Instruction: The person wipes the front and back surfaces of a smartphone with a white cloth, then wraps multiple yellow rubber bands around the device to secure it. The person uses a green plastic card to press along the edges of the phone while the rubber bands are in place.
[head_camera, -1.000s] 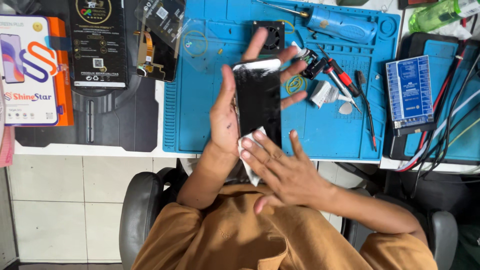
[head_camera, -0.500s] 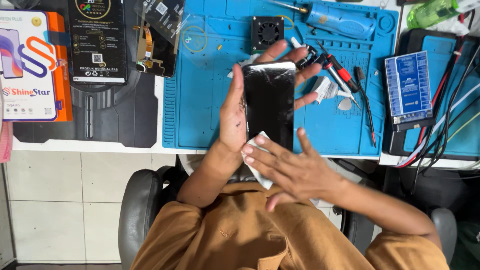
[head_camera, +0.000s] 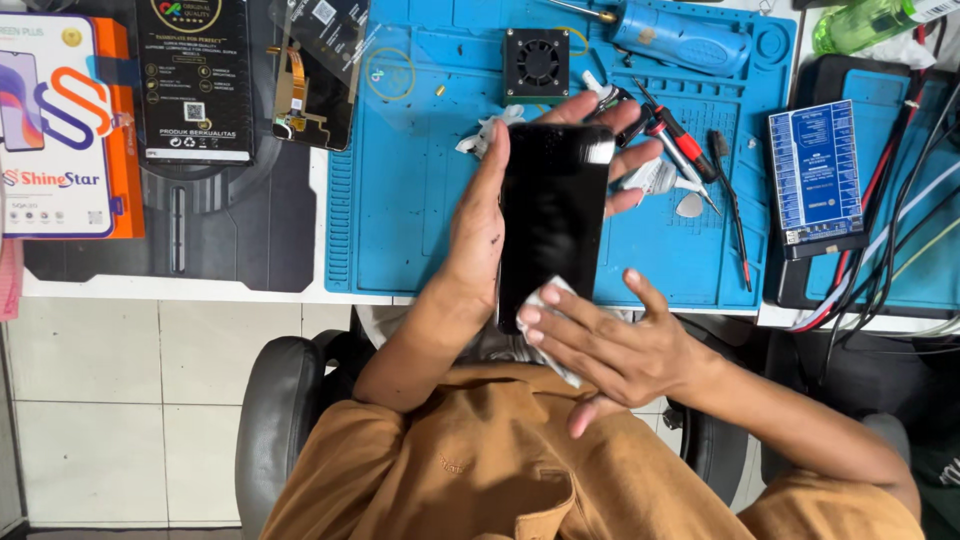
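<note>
The left hand (head_camera: 480, 235) is reaching up from the lower middle of the view with the forearm slanting toward the bench, and it is cradling a black smartphone (head_camera: 552, 220) from behind — the thumb is lying along the phone's left edge while the fingers (head_camera: 630, 160) are showing past its right edge, so the grip is closed around the phone's sides. The phone is standing lengthwise, screen up, dark and glossy, held above the near edge of the blue silicone repair mat (head_camera: 420, 200). The right hand (head_camera: 610, 345) is coming in from the right with the wrist bent, its fingers extended and pressing a small white wipe (head_camera: 552, 300) against the phone's lower end; the thumb is sticking upward, clear of the screen. So the phone is lying between the two hands, the left one wrapping its upper and middle part, the right one touching only its bottom corner through the wipe. On the mat beyond the phone are sitting a small black fan (head_camera: 537, 62), a blue screwdriver (head_camera: 672, 38) and a few slim hand tools (head_camera: 680, 140) — all apart from the hands. A black product box (head_camera: 194, 80) is lying further left.
</note>
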